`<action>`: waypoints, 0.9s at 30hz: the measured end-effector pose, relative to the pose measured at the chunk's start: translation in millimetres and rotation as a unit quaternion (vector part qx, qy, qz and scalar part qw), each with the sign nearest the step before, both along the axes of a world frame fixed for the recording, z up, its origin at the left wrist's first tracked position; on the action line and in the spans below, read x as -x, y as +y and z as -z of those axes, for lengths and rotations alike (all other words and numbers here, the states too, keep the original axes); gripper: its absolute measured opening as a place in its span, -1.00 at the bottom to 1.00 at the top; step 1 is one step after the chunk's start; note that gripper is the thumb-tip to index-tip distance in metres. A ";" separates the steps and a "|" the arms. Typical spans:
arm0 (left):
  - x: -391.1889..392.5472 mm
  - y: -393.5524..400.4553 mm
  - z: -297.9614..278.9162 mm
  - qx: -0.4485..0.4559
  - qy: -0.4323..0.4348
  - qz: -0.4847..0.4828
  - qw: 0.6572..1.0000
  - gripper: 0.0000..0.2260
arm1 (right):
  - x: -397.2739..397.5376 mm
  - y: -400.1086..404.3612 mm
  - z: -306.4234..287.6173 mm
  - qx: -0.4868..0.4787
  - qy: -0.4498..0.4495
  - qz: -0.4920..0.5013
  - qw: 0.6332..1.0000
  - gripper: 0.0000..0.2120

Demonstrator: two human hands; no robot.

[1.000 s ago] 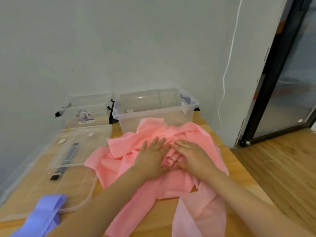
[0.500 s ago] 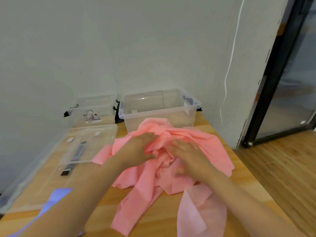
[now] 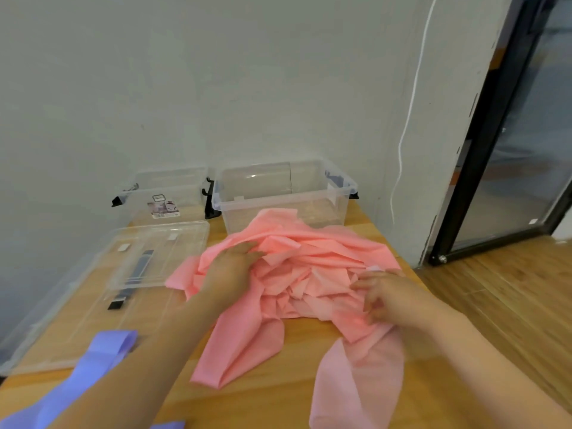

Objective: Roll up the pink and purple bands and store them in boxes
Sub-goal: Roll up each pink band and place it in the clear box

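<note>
The pink band (image 3: 309, 274) lies crumpled mid-table, in front of the open box (image 3: 284, 202). The left hand (image 3: 230, 267) presses flat on its left folds; the right hand (image 3: 387, 292) pinches its right edge, nearer the trailing tail.

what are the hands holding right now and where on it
Both are on the pink band. The left hand rests on the heap's left side; the right hand pinches folds at its right edge.
</note>
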State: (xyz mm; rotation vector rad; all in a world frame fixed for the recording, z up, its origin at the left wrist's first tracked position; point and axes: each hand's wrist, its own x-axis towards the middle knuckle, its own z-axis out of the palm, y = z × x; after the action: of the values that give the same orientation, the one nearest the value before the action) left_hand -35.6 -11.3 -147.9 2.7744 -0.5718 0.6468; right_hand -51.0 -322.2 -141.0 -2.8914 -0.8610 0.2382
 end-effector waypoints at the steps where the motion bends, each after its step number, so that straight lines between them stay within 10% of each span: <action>1: 0.6 0.4 1.4 0.020 -0.023 -0.010 0.999 -0.59 | -0.1 0.6 -1.4 -0.013 -0.002 0.001 1.000 -0.81; 4: 1.7 -0.1 2.3 0.072 -0.030 -0.092 0.993 -0.51 | 2.6 7.0 -6.0 -0.112 -0.055 0.018 0.992 -0.86; 7: 2.6 -2.8 -2.5 0.127 0.179 -0.202 0.955 -0.07 | 0.5 21.5 -12.0 -0.281 -0.151 0.080 0.945 -0.85; 11: 18.0 -33.2 1.2 0.080 0.192 -0.187 0.960 -0.65 | -16.1 38.7 -9.3 -0.362 -0.142 0.127 0.913 -0.57; 15: 65.7 -73.3 5.4 -0.006 0.047 -0.077 0.996 -0.66 | -19.0 47.8 -13.5 -0.424 -0.066 0.100 0.898 -0.32; 20: 125.5 -87.2 25.5 -0.189 0.164 0.077 0.965 -0.67 | -10.9 51.8 -1.7 -0.286 0.007 0.106 0.952 0.00; 23: 116.4 -61.9 -2.2 0.015 0.239 0.099 0.966 -0.66 | -10.5 52.7 19.1 -0.145 0.007 0.152 0.978 -0.20; 27: 53.9 -3.1 -33.3 0.329 0.159 -0.034 0.930 -0.79 | -5.6 51.8 18.7 -0.295 -0.081 0.195 0.932 -0.44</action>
State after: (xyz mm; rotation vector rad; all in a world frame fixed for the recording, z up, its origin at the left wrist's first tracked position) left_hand -89.5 -14.4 -114.6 2.1946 -0.1436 0.3060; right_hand -45.4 -270.4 -159.7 -2.4443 -0.2794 -0.2609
